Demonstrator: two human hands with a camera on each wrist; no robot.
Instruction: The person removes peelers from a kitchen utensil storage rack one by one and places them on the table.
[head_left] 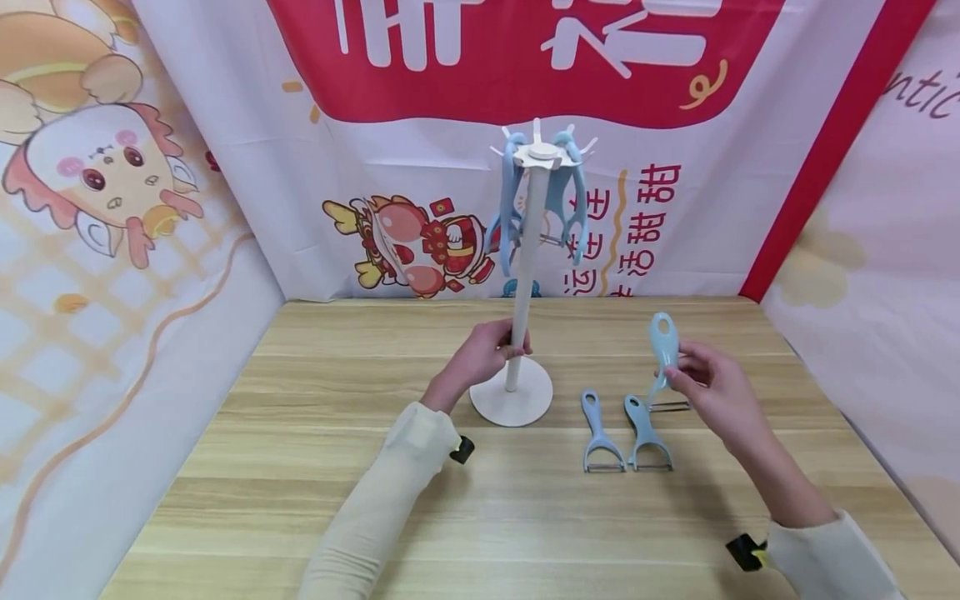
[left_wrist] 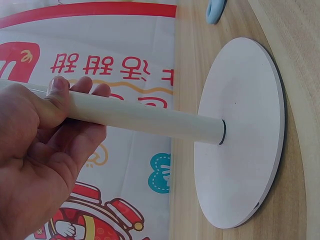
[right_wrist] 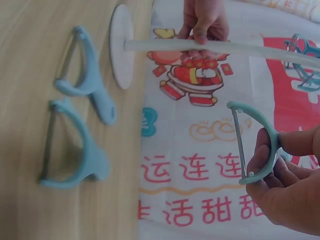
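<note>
My left hand point(head_left: 487, 348) grips the white pole point(head_left: 528, 275) of an upright stand just above its round base point(head_left: 491, 404). In the left wrist view, the thumb and fingers point(left_wrist: 82, 87) wrap the pole. Several blue peelers point(head_left: 579, 200) hang from the hooks at its top. My right hand point(head_left: 712, 392) pinches a light blue Y-shaped peeler point(head_left: 663, 340) by the handle, the end with a hole pointing up and the blade low. The right wrist view shows its curved head point(right_wrist: 267, 120). Two more peelers lie on the table, one bluish point(head_left: 595, 425), one point(head_left: 640, 421) beside the held one.
The wood-grain table point(head_left: 300, 417) meets a printed cloth backdrop point(head_left: 300, 208) behind the stand. Printed cloth walls point(head_left: 187, 333) rise at both sides. White hooks point(head_left: 537, 129) radiate from the stand's top, some without a peeler.
</note>
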